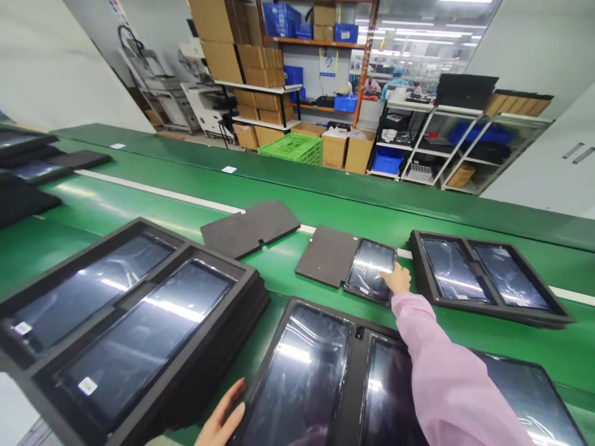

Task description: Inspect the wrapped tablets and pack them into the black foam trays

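Note:
My right hand (398, 280) reaches forward to a small film-covered screen panel (370, 269), gripping its right edge with one digit over the glass. The panel lies beside a dark foam sheet (326, 255), their edges touching. Low in the view, my left hand (223, 418) has its fingers apart beside the left edge of the front foam tray (357, 356). That tray holds two large glossy screens (302, 371); my right sleeve covers part of it. Another screen (530, 390) shows to the right of my forearm.
A stack of foam trays with two screens (153, 334) stands at the left. A smaller stacked tray (490, 279) sits on the right. A loose foam board (251, 228) lies on the green conveyor surface (195, 214). More dark trays (32, 161) are at far left; shelves stand behind.

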A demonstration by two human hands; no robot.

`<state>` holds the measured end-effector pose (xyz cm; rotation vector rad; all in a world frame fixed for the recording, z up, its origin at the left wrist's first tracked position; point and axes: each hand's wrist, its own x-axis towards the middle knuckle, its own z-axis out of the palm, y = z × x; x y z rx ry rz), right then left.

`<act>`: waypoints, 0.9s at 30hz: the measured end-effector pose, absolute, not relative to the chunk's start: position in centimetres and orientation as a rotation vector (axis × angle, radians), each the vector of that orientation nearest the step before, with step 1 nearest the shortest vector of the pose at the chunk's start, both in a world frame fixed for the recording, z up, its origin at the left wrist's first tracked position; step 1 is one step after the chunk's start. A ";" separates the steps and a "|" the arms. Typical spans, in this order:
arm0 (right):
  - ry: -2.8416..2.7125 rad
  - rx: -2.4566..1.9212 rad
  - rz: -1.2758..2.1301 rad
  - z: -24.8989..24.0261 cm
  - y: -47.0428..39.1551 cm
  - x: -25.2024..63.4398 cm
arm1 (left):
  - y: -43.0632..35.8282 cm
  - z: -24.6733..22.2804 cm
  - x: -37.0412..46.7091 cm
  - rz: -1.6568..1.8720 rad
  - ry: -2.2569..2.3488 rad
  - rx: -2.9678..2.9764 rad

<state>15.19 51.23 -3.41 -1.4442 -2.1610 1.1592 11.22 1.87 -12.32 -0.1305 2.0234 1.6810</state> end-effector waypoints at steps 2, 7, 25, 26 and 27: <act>-2.364 -1.248 1.175 -2.8 48.5 15.5 | 2.6 -12.7 11.5 1.702 1.924 -0.095; -2.727 -0.713 1.233 -2.7 39.2 18.3 | 3.0 -12.1 12.4 1.637 1.791 -0.047; -2.816 0.641 1.183 1.5 18.9 29.2 | 4.1 -10.9 10.0 1.403 2.086 0.779; -2.680 0.599 1.374 1.7 18.5 30.3 | 3.9 -10.6 10.0 1.385 2.060 0.835; -2.551 0.415 1.508 1.7 18.6 31.1 | 3.8 -10.4 10.0 1.364 2.019 0.883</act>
